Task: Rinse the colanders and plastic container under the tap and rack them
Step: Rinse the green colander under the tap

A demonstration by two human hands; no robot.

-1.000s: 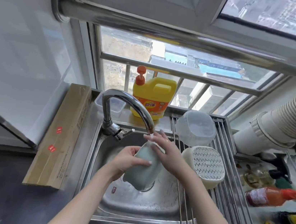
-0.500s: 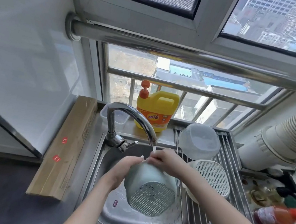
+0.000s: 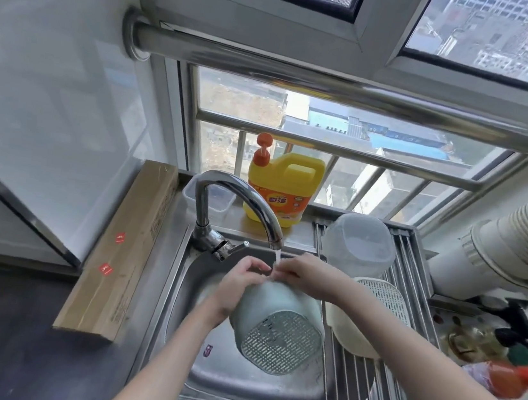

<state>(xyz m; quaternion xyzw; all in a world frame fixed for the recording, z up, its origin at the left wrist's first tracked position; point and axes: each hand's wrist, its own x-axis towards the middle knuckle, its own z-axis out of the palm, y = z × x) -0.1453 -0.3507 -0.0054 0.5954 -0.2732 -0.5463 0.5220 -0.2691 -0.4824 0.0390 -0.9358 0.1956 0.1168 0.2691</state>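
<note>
I hold a pale green colander (image 3: 276, 329) over the steel sink (image 3: 183, 290), its perforated bottom tilted toward me. My left hand (image 3: 238, 283) grips its left rim and my right hand (image 3: 306, 274) grips the far rim, right under the water running from the tap (image 3: 242, 203). On the roll-up rack (image 3: 363, 380) to the right, a cream colander (image 3: 371, 314) lies bottom up. Behind it sits an upturned translucent container (image 3: 359, 242).
A yellow detergent jug (image 3: 279, 188) and a clear lidded box (image 3: 211, 198) stand on the ledge behind the tap. A long cardboard box (image 3: 122, 245) lies left of the sink. A duct (image 3: 512, 239), bottles and clutter fill the counter at right.
The green colander has turned from side-on to bottom facing me, and both hands have shifted to its upper rim under the stream. The camera view has tilted upward.
</note>
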